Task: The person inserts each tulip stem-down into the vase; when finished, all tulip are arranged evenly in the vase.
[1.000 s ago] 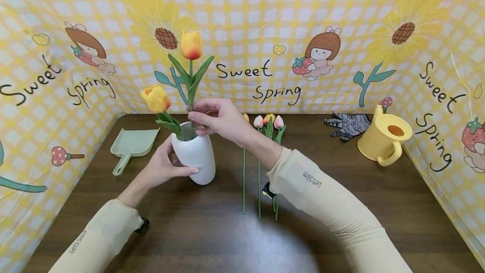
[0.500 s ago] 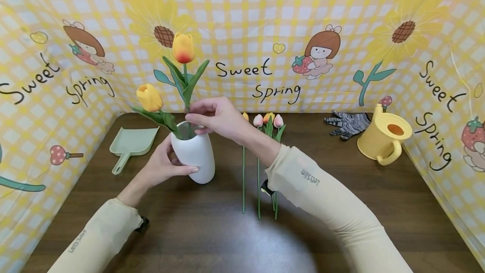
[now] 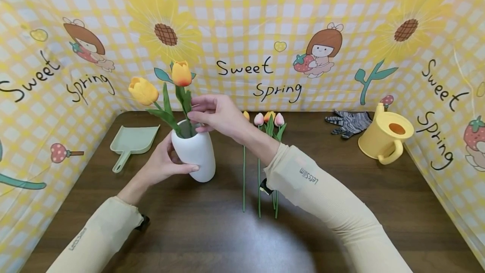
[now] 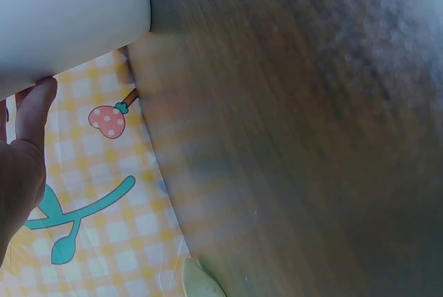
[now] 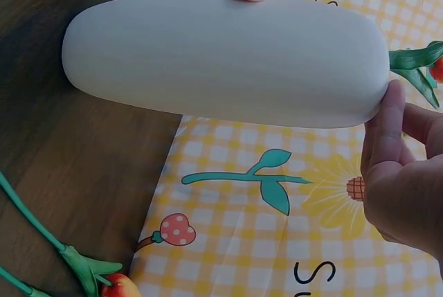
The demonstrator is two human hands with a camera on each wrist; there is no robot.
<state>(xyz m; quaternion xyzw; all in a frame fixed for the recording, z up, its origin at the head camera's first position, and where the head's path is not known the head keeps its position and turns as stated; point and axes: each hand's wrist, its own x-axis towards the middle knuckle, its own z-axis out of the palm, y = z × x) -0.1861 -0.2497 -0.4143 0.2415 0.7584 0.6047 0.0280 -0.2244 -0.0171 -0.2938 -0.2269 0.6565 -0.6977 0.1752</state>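
Observation:
A white vase (image 3: 194,153) stands on the dark wooden table (image 3: 341,188). My left hand (image 3: 164,164) grips its side, thumb across the front. Two tulips stand in it: a yellow one (image 3: 143,90) leaning left and an orange-yellow one (image 3: 181,73) upright. My right hand (image 3: 212,115) pinches the orange-yellow tulip's stem just above the vase mouth. The right wrist view shows the vase (image 5: 221,58) with a left thumb tip on it and green leaves (image 5: 415,61) at its mouth. The left wrist view shows the vase's base (image 4: 69,20) and my left hand's fingers (image 4: 31,113).
Several loose tulips (image 3: 265,126) lie on the table right of the vase, stems toward me. A green dustpan (image 3: 130,141) lies at back left, a patterned glove (image 3: 346,123) and a yellow watering can (image 3: 384,139) at back right. Printed yellow cloth walls enclose the table.
The orange-yellow tulip has sunk deeper into the vase, its bloom now much lower. The yellow tulip has tipped further left. My left hand keeps hold of the vase.

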